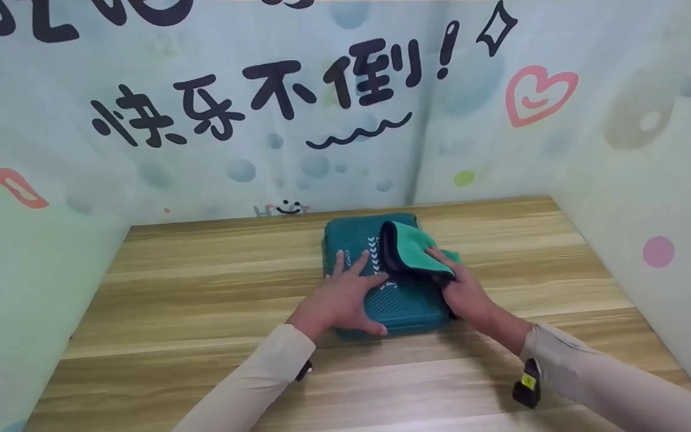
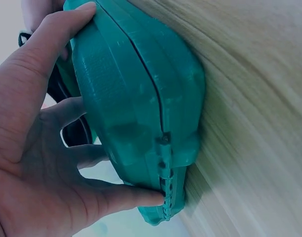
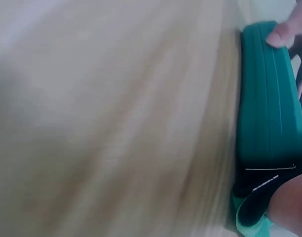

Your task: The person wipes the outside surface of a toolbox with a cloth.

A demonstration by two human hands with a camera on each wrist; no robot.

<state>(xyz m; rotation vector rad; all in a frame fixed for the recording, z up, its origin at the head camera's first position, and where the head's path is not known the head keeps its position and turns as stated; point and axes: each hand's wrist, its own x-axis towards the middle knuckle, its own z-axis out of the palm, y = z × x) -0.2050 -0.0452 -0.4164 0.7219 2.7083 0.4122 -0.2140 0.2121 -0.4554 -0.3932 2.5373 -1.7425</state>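
A teal hard-shell case (image 1: 420, 309) with white printed marks lies flat on the wooden tabletop. My left hand (image 1: 336, 300) rests on its left part, fingers spread over the lid and thumb at the front edge. In the left wrist view, the little finger touches the hinge (image 2: 165, 182) on the case's side. At the right side, my right hand (image 1: 468, 294) grips a two-sided cloth (image 1: 414, 249), bright green and black, folded over on the lid. Its black side meets the case's right end in the right wrist view, where part of the right hand (image 3: 291, 205) shows.
A wood-grain table (image 1: 201, 300) extends around the case. Behind it hangs a pale printed backdrop (image 1: 471, 150) with dark lettering, and similar pale panels (image 1: 639, 198) stand at both sides. Dark wrist devices (image 1: 526, 384) are worn near the sleeve cuffs.
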